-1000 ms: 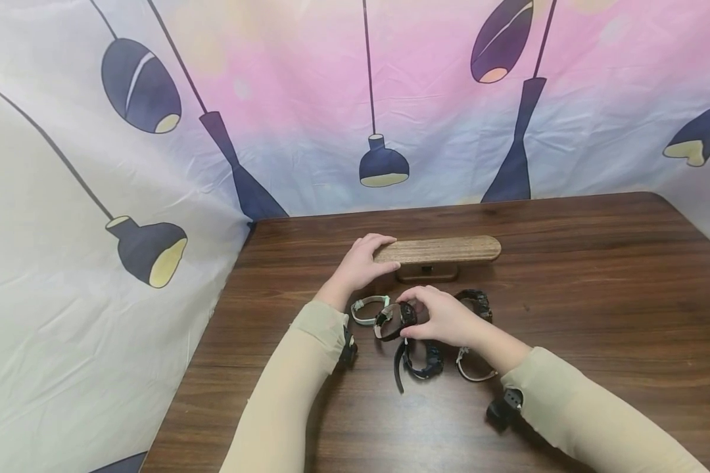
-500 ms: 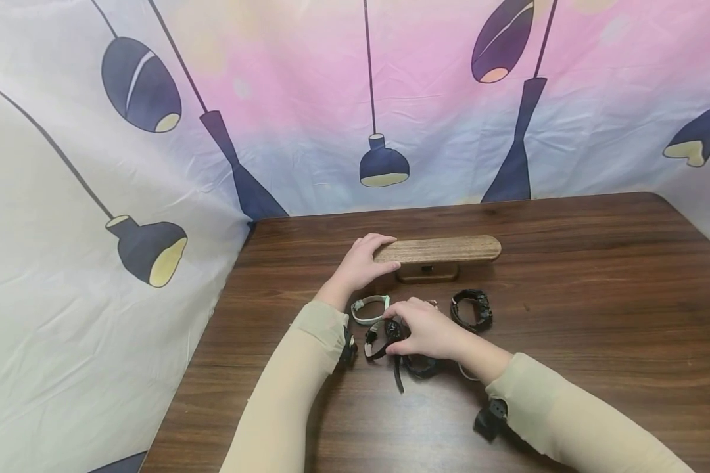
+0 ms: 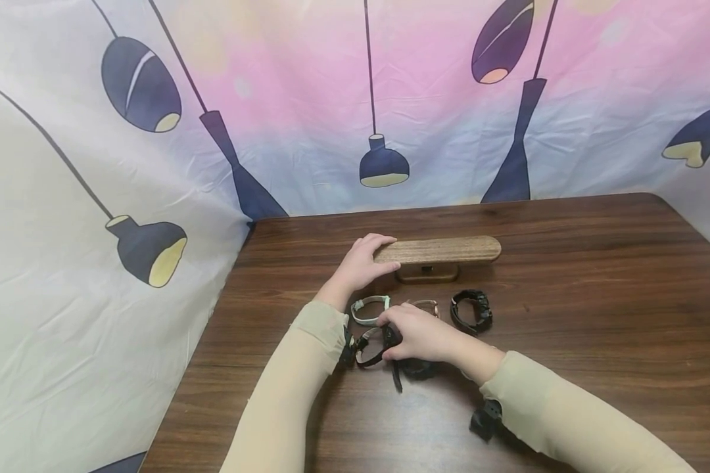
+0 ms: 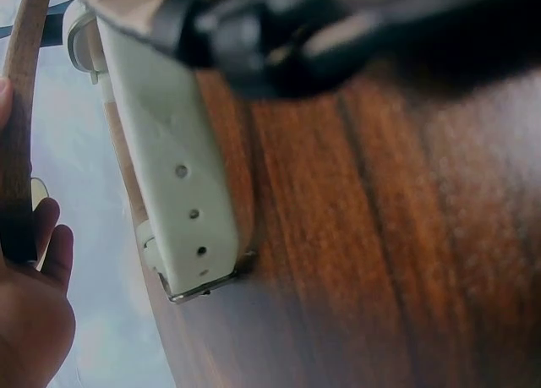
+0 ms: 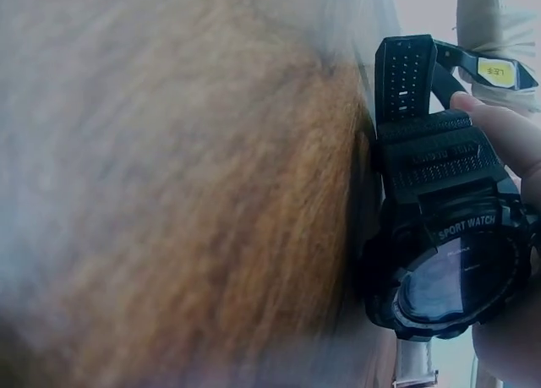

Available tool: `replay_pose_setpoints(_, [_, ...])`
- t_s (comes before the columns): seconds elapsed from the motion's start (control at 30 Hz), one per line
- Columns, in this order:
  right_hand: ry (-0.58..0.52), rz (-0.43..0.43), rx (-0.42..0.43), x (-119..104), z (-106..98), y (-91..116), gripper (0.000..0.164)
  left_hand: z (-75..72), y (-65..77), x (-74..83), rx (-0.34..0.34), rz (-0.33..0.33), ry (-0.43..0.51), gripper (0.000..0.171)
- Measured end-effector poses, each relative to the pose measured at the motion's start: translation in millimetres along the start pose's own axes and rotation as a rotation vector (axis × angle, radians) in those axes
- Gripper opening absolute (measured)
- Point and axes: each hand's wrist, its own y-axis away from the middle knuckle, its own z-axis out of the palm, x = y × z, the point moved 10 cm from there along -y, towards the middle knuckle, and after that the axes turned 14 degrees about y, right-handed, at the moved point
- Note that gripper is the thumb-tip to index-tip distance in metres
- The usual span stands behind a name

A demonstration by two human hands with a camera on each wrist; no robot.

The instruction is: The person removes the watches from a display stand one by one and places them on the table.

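Observation:
My left hand (image 3: 363,263) grips the left end of the wooden bar of a T-shaped stand (image 3: 444,249). Between right thumb and fingers, my right hand (image 3: 417,335) pinches a dark wristwatch (image 3: 392,337) with its strap looped, low over the table close to the left wrist. Just behind it lies a watch with a pale mint strap (image 3: 365,322), seen close in the left wrist view as a pale strap (image 4: 169,151). Partly hidden under the right hand is a black sport watch (image 3: 417,371), whose face (image 5: 456,270) fills the right wrist view's right side.
Another black watch (image 3: 482,312) lies right of the right hand. A thin watch (image 3: 430,306) shows partly behind that hand. The dark wooden table (image 3: 597,295) runs back to a patterned cloth (image 3: 307,131).
My right hand has carried the dark watch left and toward the near edge, down beside the left wrist. The left hand and stand have stayed in place.

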Motion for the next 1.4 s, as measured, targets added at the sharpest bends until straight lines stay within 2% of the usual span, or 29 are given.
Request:
replay_pose_setpoints(0.3, [0.032, 0.033, -0.021, -0.1, 1.4, -0.7, 0.049, -0.6, 0.4, 0.7, 0.006, -0.005, 0.0, 0.056])
replay_pose_setpoints(0.53, [0.049, 0.063, -0.027, 2.2, 3.6, -2.5, 0.047, -1.2, 0.3, -1.1, -0.019, -0.021, -0.001, 0.057])
replay_pose_setpoints(0.97, [0.159, 0.087, -0.091, -4.3, 8.0, -8.1, 0.042, 0.5, -1.0, -0.3, -0.04, -0.032, 0.01, 0.057])
replay_pose_setpoints(1.4, [0.052, 0.09, -0.057, 6.1, -1.5, 1.9, 0.044, -0.5, -0.3, -1.1, -0.019, -0.027, 0.004, 0.058])
